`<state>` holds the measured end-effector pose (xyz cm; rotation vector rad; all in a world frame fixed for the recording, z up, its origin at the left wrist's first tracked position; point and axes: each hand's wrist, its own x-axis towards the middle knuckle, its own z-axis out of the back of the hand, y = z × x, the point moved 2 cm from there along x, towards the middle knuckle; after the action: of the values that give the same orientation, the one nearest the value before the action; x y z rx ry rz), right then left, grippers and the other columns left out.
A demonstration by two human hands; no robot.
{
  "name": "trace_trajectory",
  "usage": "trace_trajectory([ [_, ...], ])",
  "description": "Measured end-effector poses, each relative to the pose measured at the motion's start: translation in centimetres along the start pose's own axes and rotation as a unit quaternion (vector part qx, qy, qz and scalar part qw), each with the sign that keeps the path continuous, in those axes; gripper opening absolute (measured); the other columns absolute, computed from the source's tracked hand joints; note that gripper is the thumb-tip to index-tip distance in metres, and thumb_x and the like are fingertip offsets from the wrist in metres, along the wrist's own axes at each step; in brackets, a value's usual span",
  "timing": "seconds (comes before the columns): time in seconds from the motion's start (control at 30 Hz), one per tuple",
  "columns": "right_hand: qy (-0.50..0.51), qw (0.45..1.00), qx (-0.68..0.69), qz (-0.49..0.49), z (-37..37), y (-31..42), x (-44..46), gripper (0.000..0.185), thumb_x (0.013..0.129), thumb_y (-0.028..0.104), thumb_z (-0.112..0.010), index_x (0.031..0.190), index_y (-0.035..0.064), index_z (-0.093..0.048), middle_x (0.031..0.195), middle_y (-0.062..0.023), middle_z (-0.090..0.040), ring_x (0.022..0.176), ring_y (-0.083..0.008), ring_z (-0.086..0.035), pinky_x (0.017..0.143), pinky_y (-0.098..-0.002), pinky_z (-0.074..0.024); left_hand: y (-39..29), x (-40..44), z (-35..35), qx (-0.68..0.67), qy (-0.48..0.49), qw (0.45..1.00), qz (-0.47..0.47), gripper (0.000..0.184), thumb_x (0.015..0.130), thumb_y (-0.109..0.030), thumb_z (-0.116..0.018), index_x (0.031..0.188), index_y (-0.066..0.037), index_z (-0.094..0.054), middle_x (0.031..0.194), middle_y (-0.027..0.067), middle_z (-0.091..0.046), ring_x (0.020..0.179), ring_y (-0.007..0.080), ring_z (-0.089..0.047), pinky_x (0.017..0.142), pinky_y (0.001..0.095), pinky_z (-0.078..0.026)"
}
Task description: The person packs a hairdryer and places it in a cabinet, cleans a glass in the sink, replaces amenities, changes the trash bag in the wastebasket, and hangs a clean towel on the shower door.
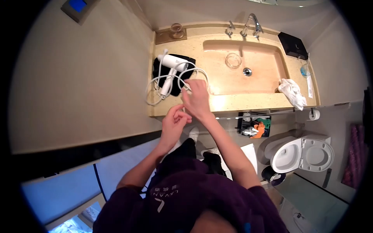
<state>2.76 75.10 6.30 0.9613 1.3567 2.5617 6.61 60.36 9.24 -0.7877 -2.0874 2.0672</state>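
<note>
A white hair dryer (173, 62) lies on a black cloth bag (178, 91) at the left end of the counter. Its white cord (154, 104) loops around it and past the counter's front edge side. My right hand (197, 99) is over the counter edge, its fingers closed on the cord beside the dryer. Just below and left of it, my left hand (175, 123) is in front of the counter with curled fingers near the right hand. Whatever lies between those fingers is too small to make out.
The counter (248, 101) has a sink basin with a glass dish (233, 61), a tap (252, 23), a crumpled white cloth (292, 93) and a black box (293, 46). Below are a caddy (254, 125), an open toilet (287, 155) and a bin (273, 175). A wall stands left.
</note>
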Motion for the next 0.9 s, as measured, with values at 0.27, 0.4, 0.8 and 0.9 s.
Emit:
trace_trajectory([
  [0.27, 0.163, 0.912, -0.261, -0.271, -14.9, -3.7, 2.9, 0.060, 0.074, 0.042, -0.078, 0.109, -0.0018, -0.057, 0.105, -0.0176, -0.066, 0.109, -0.0322, -0.056, 0.091, -0.0488, -0.0428, 0.0, -2.5, 7.5, -0.013, -0.023, 0.999, 0.045, 0.018, 0.099, -0.002, -0.056, 0.114, 0.005, -0.062, 0.100, 0.0106, -0.067, 0.091, 0.0151, -0.066, 0.088, 0.0289, -0.053],
  [0.4, 0.204, 0.863, -0.211, -0.411, -15.5, -4.7, 4.6, 0.054, 0.072, 0.035, -0.077, 0.107, -0.0024, -0.059, 0.100, -0.0184, -0.070, 0.102, -0.0340, -0.065, 0.089, -0.0497, -0.0474, 0.1, -1.7, 8.2, -0.029, 0.012, 0.998, 0.057, 0.018, 0.099, -0.002, -0.057, 0.115, 0.005, -0.062, 0.101, 0.0107, -0.068, 0.092, 0.0152, -0.066, 0.088, 0.0283, -0.053],
  [0.8, -0.112, 0.947, 0.080, -0.290, 1.7, 9.6, -6.4, 0.044, 0.071, 0.017, -0.074, 0.111, 0.0029, -0.063, 0.085, -0.0037, -0.063, 0.074, -0.0129, -0.059, 0.066, -0.0297, -0.0493, -4.8, -7.9, 7.4, 0.167, 0.255, 0.893, -0.332, 0.027, 0.082, 0.015, -0.058, 0.104, 0.002, -0.068, 0.090, 0.0134, -0.070, 0.067, 0.0178, -0.070, 0.055, 0.0277, -0.053],
  [0.9, -0.153, 0.944, 0.054, -0.286, 7.2, 12.5, -13.0, 0.042, 0.073, 0.015, -0.074, 0.108, -0.0019, -0.061, 0.082, -0.0058, -0.062, 0.070, -0.0126, -0.059, 0.062, -0.0294, -0.0492, -6.4, -10.2, 6.3, 0.113, 0.314, 0.826, -0.455, 0.028, 0.077, 0.009, -0.064, 0.103, 0.001, -0.069, 0.089, 0.0139, -0.072, 0.064, 0.0205, -0.069, 0.048, 0.0279, -0.051],
])
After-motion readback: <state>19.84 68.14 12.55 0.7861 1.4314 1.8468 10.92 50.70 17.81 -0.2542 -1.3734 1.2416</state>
